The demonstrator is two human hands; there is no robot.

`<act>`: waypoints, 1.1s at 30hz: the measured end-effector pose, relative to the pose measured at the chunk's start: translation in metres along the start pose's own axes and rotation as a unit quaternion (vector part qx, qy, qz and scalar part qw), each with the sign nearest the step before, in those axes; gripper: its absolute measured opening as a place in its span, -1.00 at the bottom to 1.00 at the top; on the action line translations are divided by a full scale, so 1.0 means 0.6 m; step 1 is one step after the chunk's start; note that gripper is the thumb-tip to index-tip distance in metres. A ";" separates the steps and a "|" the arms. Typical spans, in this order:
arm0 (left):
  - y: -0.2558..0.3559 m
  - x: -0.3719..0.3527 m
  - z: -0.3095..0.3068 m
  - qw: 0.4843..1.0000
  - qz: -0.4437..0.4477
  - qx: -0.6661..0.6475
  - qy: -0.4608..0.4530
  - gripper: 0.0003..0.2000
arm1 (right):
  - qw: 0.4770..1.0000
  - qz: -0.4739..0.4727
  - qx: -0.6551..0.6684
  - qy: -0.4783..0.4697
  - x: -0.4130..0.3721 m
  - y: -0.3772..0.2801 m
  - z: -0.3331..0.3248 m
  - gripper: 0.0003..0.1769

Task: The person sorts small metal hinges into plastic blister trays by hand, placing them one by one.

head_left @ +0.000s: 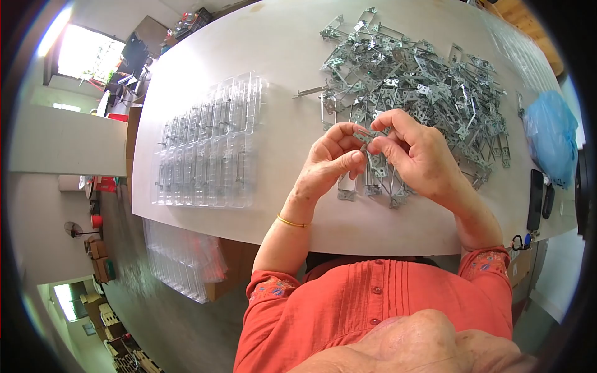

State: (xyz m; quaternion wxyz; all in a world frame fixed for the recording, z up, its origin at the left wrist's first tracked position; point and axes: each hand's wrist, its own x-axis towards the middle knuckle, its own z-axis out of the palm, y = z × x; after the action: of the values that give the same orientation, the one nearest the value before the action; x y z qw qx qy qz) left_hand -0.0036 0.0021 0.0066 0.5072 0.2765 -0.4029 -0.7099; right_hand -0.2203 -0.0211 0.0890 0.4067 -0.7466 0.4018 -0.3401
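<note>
My left hand (pixel 334 155) and my right hand (pixel 415 149) meet over the near left side of a heap of metal parts (pixel 423 87). Between their fingertips is a small metal part (pixel 363 135), pinched from both sides; its full shape is partly covered by the fingers. Other metal brackets lie on the table just beneath the hands. To the left lies a clear plastic tray (pixel 205 146) with two rows of slots, several of them holding thin metal parts.
The pale table (pixel 286 37) has a blue plastic bag (pixel 551 133) and a black phone (pixel 535 199) at its right edge. Clear plastic sheeting (pixel 516 50) lies at the far right. Stacked clear trays (pixel 180 258) and a cardboard box (pixel 233 267) stand below the near left edge.
</note>
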 end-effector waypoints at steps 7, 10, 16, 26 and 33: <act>0.011 -0.004 0.009 0.998 -0.023 0.057 0.031 -0.49 | 0.996 0.057 0.028 -0.055 0.005 0.012 0.003 -0.83; 0.010 -0.004 0.012 0.998 -0.013 0.058 0.029 -0.49 | 0.996 0.070 0.014 -0.061 0.005 0.009 0.000 -0.85; -0.001 -0.004 0.004 0.995 -0.018 0.099 -0.028 -0.47 | 0.997 -0.074 -0.014 0.004 0.008 0.023 0.009 -0.91; -0.002 0.002 -0.020 0.998 0.046 -0.049 -0.010 -0.56 | 0.996 0.043 0.081 0.013 0.007 0.007 -0.001 -0.92; -0.003 0.004 -0.022 0.993 0.070 -0.087 -0.024 -0.57 | 0.999 0.038 -0.012 -0.017 0.007 0.011 0.004 -0.90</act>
State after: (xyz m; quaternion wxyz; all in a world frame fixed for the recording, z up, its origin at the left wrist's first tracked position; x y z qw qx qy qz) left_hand 0.0054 -0.0036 -0.0021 0.5682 0.1853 -0.3699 -0.7113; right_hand -0.2189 -0.0263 0.0829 0.4172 -0.7413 0.4270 -0.3067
